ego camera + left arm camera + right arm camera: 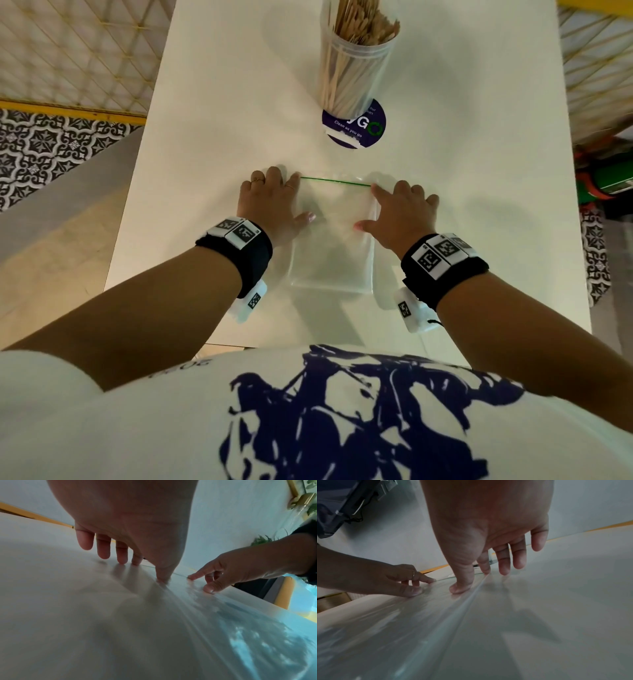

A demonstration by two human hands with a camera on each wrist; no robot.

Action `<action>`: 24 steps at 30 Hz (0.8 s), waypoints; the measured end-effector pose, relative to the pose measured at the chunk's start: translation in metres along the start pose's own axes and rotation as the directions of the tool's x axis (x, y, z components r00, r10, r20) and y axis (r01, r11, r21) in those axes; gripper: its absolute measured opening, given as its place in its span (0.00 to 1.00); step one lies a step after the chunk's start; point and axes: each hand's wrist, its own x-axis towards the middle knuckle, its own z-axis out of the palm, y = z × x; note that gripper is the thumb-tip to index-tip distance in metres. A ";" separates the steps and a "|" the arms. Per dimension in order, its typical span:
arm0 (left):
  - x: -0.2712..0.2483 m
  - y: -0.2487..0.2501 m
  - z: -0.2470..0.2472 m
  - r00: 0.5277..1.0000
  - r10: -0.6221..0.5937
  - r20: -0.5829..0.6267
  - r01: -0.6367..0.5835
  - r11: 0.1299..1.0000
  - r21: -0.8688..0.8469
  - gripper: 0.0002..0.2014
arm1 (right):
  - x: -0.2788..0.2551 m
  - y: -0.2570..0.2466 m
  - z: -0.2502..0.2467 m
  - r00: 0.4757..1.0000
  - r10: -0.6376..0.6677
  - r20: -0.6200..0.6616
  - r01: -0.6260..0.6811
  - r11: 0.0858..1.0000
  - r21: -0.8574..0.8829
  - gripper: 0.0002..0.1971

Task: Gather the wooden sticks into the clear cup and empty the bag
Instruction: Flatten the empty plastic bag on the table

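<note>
1. While the bag [330,236] lies flat on the counter [205,137], I see both hands pressing it with spread fingers: left hand [274,202], right hand [402,216].
2. Wooden sticks [359,37] fill the clear cup [352,61] at the far side.

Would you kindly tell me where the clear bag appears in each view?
Head: clear bag lies flat at centre, between both hands.
Left wrist: lower right, under the thumb.
Right wrist: lower left to centre, under the thumb.
Shared landmark: the bag's green-edged mouth, by the index fingertips.
</note>
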 end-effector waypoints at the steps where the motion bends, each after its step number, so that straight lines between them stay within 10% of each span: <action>1: -0.001 0.000 -0.003 1.000 0.006 0.005 -0.006 1.000 0.017 0.40 | 0.000 -0.001 0.001 1.000 0.000 -0.001 0.000 1.000 -0.010 0.40; 7: -0.044 -0.006 -0.005 0.966 0.151 -0.210 -0.178 0.977 -0.120 0.31 | 0.016 -0.021 -0.004 0.998 -0.048 -0.046 0.048 0.999 -0.006 0.39; 10: -0.075 -0.016 0.012 0.959 0.273 -0.074 -0.282 0.947 -0.157 0.31 | 0.037 -0.048 -0.014 0.995 -0.086 -0.052 0.087 0.996 0.014 0.39; 19: -0.010 -0.113 0.008 0.989 -0.023 0.147 0.046 0.987 -0.153 0.35 | 0.049 -0.139 -0.027 0.836 -0.481 -0.264 0.525 0.840 0.134 0.22; 24: 0.049 -0.170 -0.017 0.983 0.041 0.178 -0.026 0.996 -0.084 0.33 | 0.064 -0.168 -0.025 0.870 -0.483 -0.098 0.491 0.865 0.101 0.24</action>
